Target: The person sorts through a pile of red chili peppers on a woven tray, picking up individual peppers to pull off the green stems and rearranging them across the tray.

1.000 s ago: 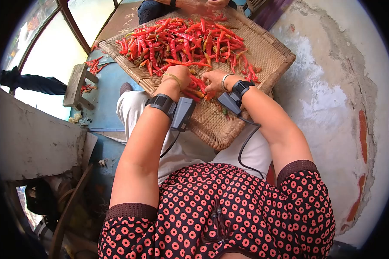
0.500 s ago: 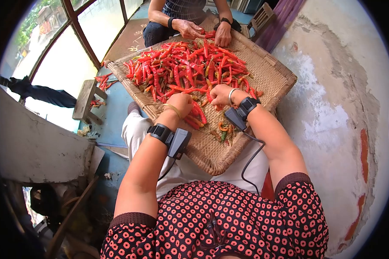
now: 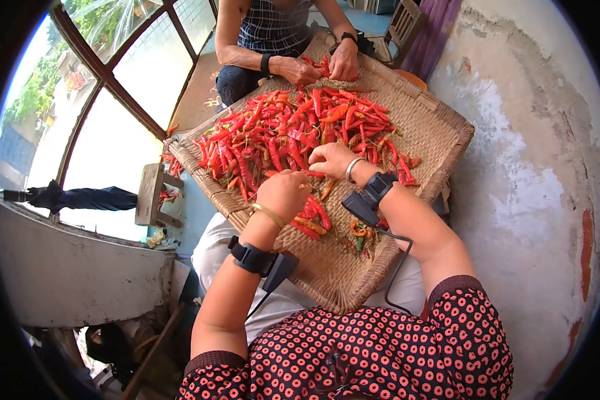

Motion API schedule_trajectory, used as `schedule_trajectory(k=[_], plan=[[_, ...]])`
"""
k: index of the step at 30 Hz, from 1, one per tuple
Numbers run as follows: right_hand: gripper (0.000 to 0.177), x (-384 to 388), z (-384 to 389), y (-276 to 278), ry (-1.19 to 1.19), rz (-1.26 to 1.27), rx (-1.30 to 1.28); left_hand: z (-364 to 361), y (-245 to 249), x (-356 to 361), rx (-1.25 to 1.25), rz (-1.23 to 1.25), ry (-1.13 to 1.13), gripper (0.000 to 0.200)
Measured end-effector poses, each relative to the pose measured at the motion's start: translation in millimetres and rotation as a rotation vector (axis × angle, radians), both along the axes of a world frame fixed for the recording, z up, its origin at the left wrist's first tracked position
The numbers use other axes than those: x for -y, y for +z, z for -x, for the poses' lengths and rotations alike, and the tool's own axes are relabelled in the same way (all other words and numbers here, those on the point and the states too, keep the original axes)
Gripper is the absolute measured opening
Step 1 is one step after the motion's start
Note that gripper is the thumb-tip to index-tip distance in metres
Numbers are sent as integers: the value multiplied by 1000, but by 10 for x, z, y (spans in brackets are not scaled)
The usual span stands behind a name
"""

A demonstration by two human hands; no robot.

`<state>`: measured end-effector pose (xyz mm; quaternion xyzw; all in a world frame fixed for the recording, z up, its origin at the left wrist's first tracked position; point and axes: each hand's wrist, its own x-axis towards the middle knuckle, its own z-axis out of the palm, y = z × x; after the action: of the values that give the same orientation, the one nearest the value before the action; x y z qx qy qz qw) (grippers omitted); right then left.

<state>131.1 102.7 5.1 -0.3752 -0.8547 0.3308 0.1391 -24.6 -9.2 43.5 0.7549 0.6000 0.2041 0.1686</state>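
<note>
A heap of red chili peppers (image 3: 293,127) covers the middle of a woven wicker tray (image 3: 440,137) that rests across my lap. My left hand (image 3: 283,195) is closed at the near edge of the heap, and a red chili pepper (image 3: 315,175) shows at its fingertips. Just right of it and a little farther away, my right hand (image 3: 332,161) has its fingers pinched together over the peppers. What lies between those fingers is too small to make out. A small group of chili peppers (image 3: 313,217) lies on the tray beside my left hand.
Across the tray, another person's hands (image 3: 320,68) handle red peppers. Discolored peppers and scraps (image 3: 360,233) lie near the tray's front corner. At left stand a wooden stool (image 3: 150,193) and a dark folded umbrella (image 3: 90,199). A plaster wall (image 3: 520,173) rises on the right.
My view has shifted, so the tray appears lower and farther right. My right hand has risen away from the near peppers toward the heap. The other person's hands have drawn closer together.
</note>
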Motion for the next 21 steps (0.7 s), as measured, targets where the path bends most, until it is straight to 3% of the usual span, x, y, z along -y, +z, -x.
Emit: schedule_trajectory(k=[1, 3, 6, 9, 10, 14, 17, 21], plan=[[22, 67, 73, 6, 65, -72, 268, -7, 68, -86, -59, -33, 75, 17], [18, 230, 154, 31, 126, -269, 552, 62, -22, -330, -67, -50, 52, 17], [16, 164, 199, -91, 90, -278, 605, 55, -83, -577, -238, 150, 98, 17], [16, 80, 58, 56, 145, -160, 653, 109, -470, -704, -185, 146, 163, 17], [19, 98, -13, 167, 89, -69, 556, 152, -471, -681, -158, 167, 123, 17], [34, 111, -65, 157, 71, -49, 597, 249, -514, -699, -76, 120, 16, 16], [25, 128, 41, 132, 80, -92, 745, 249, -547, -643, -31, 56, -130, 19], [17, 45, -49, 207, 141, 67, 809, 195, -489, -593, -75, 117, -255, 25]])
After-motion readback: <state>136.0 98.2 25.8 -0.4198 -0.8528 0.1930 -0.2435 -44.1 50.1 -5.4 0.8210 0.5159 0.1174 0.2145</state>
